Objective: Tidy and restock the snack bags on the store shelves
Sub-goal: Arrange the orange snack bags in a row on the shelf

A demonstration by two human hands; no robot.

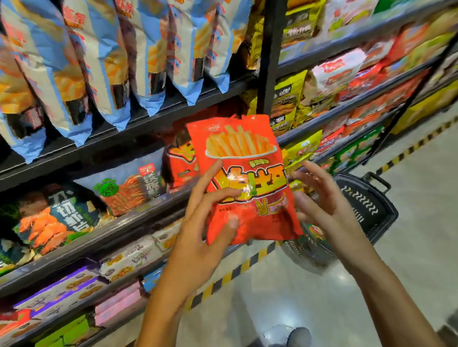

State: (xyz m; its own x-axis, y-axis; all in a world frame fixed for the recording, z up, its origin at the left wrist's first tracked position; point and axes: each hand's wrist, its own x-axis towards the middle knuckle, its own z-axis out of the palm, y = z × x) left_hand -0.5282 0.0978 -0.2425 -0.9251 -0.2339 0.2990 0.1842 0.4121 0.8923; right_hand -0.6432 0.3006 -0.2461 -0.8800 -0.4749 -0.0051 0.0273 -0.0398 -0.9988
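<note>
A red bag (244,177) is held upright before the shelves (129,224) by the left hand (200,229), fingers curled on it, while the right hand (322,202) is spread wide beside it.

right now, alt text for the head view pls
A person's left hand grips a glossy red plastic snack bag picturing fries, while the open right hand hovers at its right edge. Behind are dark metal store shelves packed with snack bags; a black plastic shopping basket sits on the floor.

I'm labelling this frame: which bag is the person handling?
Start at the black shelf upright mid-frame and drop down. In front of it the left hand grips a red bag of fries. Unlike the shelved bags, it is off the shelf.
</note>
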